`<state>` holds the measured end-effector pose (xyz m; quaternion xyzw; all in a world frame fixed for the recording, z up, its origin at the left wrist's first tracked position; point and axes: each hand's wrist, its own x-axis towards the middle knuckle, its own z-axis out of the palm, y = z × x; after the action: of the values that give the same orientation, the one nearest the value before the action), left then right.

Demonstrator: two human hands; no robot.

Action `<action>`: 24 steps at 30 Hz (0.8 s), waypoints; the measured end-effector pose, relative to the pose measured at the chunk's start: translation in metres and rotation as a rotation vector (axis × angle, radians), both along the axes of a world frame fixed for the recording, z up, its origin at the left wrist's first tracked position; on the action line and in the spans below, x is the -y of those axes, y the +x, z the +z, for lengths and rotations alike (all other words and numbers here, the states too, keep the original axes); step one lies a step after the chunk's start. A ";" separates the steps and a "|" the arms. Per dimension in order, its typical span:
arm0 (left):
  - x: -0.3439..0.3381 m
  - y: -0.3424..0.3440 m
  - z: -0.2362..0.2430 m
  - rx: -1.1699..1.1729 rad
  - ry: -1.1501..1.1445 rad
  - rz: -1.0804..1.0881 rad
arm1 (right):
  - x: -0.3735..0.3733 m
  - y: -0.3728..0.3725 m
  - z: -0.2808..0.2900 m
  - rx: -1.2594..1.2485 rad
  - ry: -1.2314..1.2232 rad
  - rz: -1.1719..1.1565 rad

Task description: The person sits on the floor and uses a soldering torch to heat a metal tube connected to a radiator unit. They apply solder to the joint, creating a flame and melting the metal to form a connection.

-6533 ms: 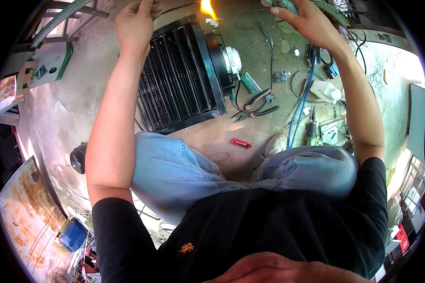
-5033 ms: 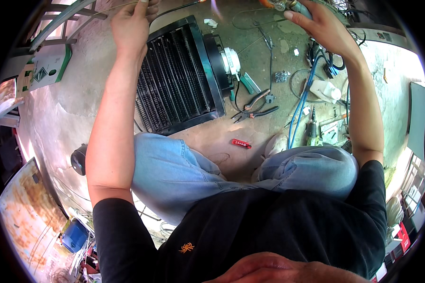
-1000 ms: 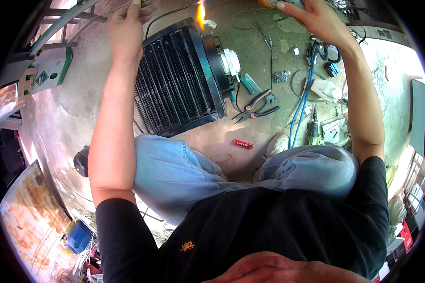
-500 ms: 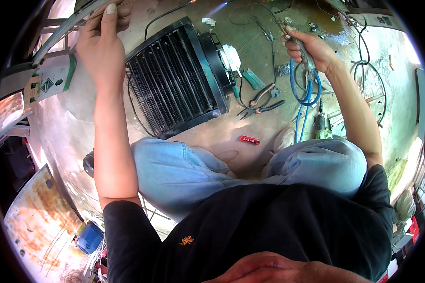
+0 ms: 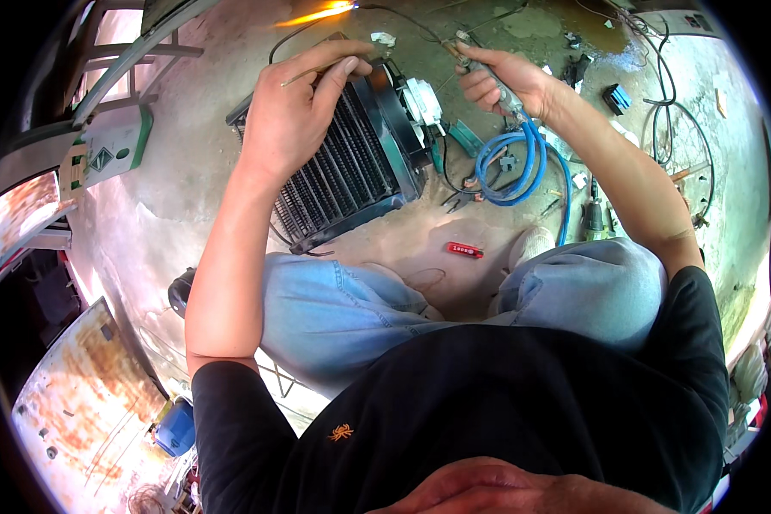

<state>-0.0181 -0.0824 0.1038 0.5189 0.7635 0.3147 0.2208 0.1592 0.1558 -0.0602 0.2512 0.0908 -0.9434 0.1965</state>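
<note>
My right hand [image 5: 522, 79] is wrapped round the grey handle of a gas torch [image 5: 504, 96], with blue hoses [image 5: 535, 163] looping down from it. A thin neck runs left from the torch, and a yellow-orange flame [image 5: 317, 14] burns leftward from its tip at the top edge. My left hand [image 5: 287, 120] pinches a thin brownish rod [image 5: 298, 78] and is raised over a black finned coil unit [image 5: 343, 167], hiding part of it. A white fan motor part [image 5: 421, 103] sits on the unit's right side. Whether the flame touches anything cannot be seen.
A metal frame [image 5: 137, 64] and a white-green box [image 5: 120, 141] stand at left. Pliers [image 5: 461, 199], a small red object [image 5: 464, 250], a green-black drill [image 5: 593, 218] and a blue block [image 5: 615, 98] lie on the floor. Black cables [image 5: 664, 111] run at right.
My left hand has come right and down from the metal frame, over the coil unit. The torch has moved left; its flame, earlier a faint bluish streak, is now bright yellow-orange.
</note>
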 end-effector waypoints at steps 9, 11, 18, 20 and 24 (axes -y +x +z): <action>0.000 -0.002 -0.002 0.037 0.006 -0.016 | 0.008 0.001 0.009 0.024 0.022 -0.013; 0.001 -0.003 -0.003 0.041 0.004 -0.010 | 0.010 0.000 0.009 0.030 0.033 -0.018; 0.002 -0.002 0.000 0.030 0.009 -0.008 | 0.010 0.001 0.009 0.013 0.027 -0.026; 0.003 -0.002 0.000 0.024 0.011 -0.011 | 0.010 0.001 0.009 0.015 0.030 -0.025; 0.003 -0.002 0.000 0.030 0.010 -0.003 | 0.010 0.001 0.009 0.015 0.021 -0.029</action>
<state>-0.0197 -0.0854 0.1043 0.5165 0.7576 0.3260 0.2303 0.1601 0.1456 -0.0512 0.2617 0.0956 -0.9432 0.1810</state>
